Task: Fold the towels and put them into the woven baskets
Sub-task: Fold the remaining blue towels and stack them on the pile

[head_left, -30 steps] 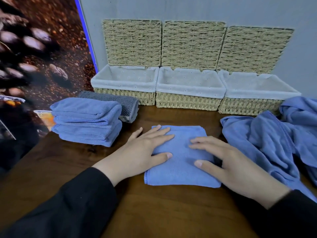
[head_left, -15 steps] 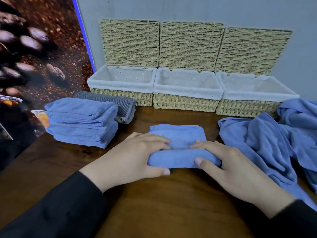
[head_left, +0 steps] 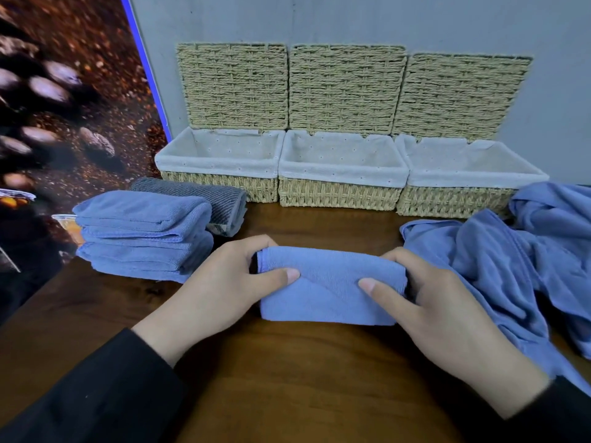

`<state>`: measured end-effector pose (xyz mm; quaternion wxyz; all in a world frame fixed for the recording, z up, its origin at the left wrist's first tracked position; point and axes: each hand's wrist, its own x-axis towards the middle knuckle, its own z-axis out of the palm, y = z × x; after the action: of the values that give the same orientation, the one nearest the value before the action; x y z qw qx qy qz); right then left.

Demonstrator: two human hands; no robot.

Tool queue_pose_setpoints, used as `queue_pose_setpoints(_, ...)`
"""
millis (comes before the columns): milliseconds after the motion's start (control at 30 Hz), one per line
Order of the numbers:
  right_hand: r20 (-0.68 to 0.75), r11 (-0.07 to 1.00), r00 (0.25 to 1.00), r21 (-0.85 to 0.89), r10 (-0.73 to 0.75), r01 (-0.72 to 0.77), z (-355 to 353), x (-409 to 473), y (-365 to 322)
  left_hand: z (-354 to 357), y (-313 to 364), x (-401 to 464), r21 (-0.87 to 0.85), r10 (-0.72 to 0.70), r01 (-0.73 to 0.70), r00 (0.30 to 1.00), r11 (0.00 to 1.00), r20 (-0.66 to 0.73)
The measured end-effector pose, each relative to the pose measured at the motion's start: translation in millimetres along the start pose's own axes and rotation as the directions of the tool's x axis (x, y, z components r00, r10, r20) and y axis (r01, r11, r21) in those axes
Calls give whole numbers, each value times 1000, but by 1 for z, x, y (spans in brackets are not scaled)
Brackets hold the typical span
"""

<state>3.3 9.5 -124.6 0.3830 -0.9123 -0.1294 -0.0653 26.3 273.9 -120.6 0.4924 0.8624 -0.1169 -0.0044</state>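
A folded blue towel (head_left: 329, 286) lies in the middle of the wooden table (head_left: 287, 378). My left hand (head_left: 220, 282) grips its left end, thumb on top and fingers curled behind. My right hand (head_left: 441, 311) grips its right end the same way. Three woven baskets with white liners stand open along the wall: left (head_left: 220, 183), middle (head_left: 339, 193), right (head_left: 454, 203). Nothing lies in them. Their lids lean back against the wall.
A stack of folded blue towels (head_left: 144, 235) sits at the left, with a folded grey towel (head_left: 217, 203) behind it. Unfolded blue towels (head_left: 511, 266) lie in a heap at the right. A dark printed panel stands at the left.
Both hands went from lying flat on the towel to gripping its ends. The towel has been folded in half, far edge over near, into a narrower strip.
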Motion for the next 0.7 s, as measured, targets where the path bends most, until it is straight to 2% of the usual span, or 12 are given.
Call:
queue_pose_setpoints(133, -82, 999, 996, 21, 42, -41, 7, 5, 7, 4, 1, 1, -150, -92, 93, 996, 984, 12)
queue_pose_setpoints(167, -99, 999, 994, -7, 46, -47, 11, 7, 10, 6, -1, 3, -100, -105, 105, 994, 989, 4)
queue_pose_setpoints(233, -134, 995, 991, -98, 23, -36, 16, 11, 15, 9, -8, 6, 151, -68, 80, 994, 985, -84)
queue_pose_setpoints(267, -160, 988, 987, -156, -27, 2, 18, 12, 17, 9, -11, 6, 265, -7, 44, 991, 963, -136)
queue_pose_setpoints(333, -196, 954, 963, -269, -187, 130, 20, 15, 17, 8, -10, 3, 369, 178, -107, 970, 923, -163)
queue_pose_setpoints(400, -179, 901, 928, -354, -328, 251, 23, 15, 19, 10, -6, -1, 447, 313, -261, 949, 856, -47)
queue_pose_setpoints(433, -158, 875, 909, -375, -385, 306, 25, 15, 22, 14, -4, -3, 489, 324, -312, 944, 814, 64)
queue_pose_setpoints(500, -99, 846, 886, -363, -452, 391, 26, 15, 24, 22, -3, -4, 555, 245, -359, 931, 750, 271)
queue_pose_setpoints(567, -3, 857, 898, -300, -441, 420, 26, 13, 25, 24, -5, -3, 594, 149, -343, 925, 728, 351)
queue_pose_setpoints(700, 181, 929, 955, -248, -234, 275, 22, 7, 21, 19, -2, -1, 607, 44, -279, 927, 744, 373)
